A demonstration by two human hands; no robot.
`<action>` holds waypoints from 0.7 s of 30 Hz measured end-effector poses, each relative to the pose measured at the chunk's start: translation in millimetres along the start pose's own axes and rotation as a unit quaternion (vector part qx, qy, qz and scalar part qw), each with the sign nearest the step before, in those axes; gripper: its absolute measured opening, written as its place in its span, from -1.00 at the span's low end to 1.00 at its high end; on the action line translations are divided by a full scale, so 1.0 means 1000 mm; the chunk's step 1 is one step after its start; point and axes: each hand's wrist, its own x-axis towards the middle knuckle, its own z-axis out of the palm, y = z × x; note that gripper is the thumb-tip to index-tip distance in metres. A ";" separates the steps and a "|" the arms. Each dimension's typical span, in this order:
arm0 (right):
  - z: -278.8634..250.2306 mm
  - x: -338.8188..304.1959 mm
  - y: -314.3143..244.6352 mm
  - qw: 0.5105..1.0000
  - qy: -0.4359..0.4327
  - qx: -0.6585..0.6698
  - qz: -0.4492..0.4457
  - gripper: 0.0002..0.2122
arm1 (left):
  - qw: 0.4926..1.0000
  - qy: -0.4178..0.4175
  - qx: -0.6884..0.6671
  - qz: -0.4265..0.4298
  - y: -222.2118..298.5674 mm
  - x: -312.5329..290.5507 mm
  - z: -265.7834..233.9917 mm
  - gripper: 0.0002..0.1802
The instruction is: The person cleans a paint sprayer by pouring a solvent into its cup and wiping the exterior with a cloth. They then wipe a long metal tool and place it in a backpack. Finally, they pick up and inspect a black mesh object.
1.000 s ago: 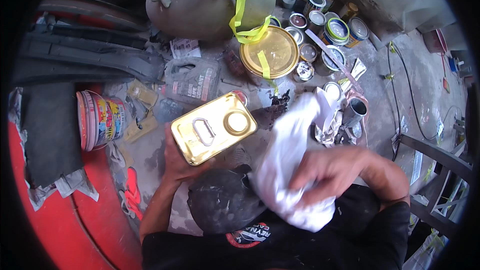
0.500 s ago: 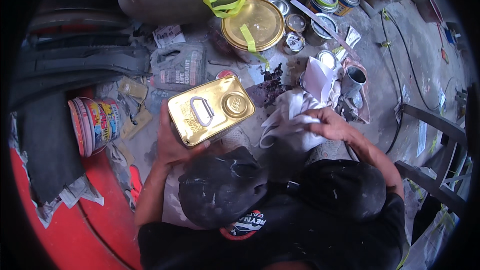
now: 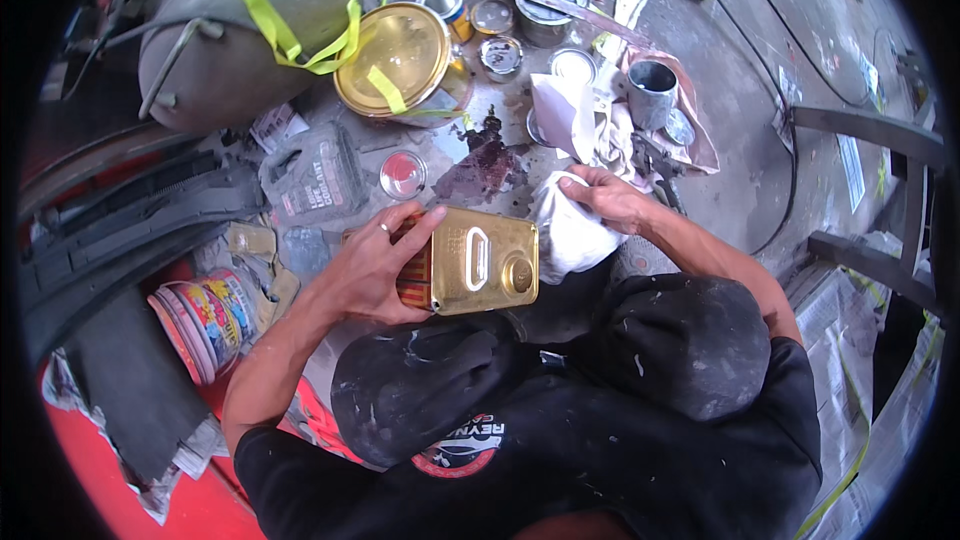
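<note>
A gold rectangular metal can (image 3: pixel 485 255) with a top handle and a round cap is tilted, its cap end toward the right. My left hand (image 3: pixel 370 265) wraps around its left side, the thumb and fingers spread across the edges. Part of a red and gold printed side shows beneath my fingers. To the right, my right hand (image 3: pixel 608 198) pinches a bunched white cloth (image 3: pixel 575 232), which hangs down beside the can. The cloth and the can look close together; whether they touch I cannot tell.
Ahead stand a large tub with a gold lid (image 3: pixel 393 55) and several paint cans (image 3: pixel 545 15), a flat stick (image 3: pixel 560 8) lying across them. A grey cup (image 3: pixel 653 95) is at right, a grey jug (image 3: pixel 315 175) and a colourful bucket (image 3: pixel 215 320) at left. A dark stain (image 3: pixel 485 165) marks the floor.
The can has turned in my left hand, its cap end swinging lower and to the right. My right hand has brought the cloth a little nearer the can. The whole view has shifted.
</note>
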 end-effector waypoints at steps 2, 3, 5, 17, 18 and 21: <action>0.004 0.003 0.005 0.998 -0.055 -0.034 -0.017 -0.72 | 1.000 -0.002 -0.007 0.009 -0.002 0.014 -0.002 0.22; 0.006 0.004 0.006 0.997 -0.073 -0.015 -0.019 -0.62 | 1.000 -0.010 -0.002 0.005 -0.001 0.021 -0.003 0.22; 0.007 0.000 0.000 0.997 -0.072 -0.008 -0.014 -0.48 | 1.000 -0.016 0.007 -0.002 0.002 0.035 -0.004 0.22; -0.017 -0.004 0.009 0.988 -0.139 0.059 0.043 -0.28 | 0.991 -0.125 0.035 -0.005 0.001 0.073 0.004 0.22; -0.021 -0.003 0.013 0.987 -0.151 0.009 0.048 -0.28 | 0.991 -0.126 0.033 -0.006 0.000 0.073 0.004 0.22; -0.010 -0.003 0.001 0.990 -0.124 -0.065 0.009 -0.43 | 0.992 -0.124 0.034 -0.015 -0.001 0.072 0.006 0.23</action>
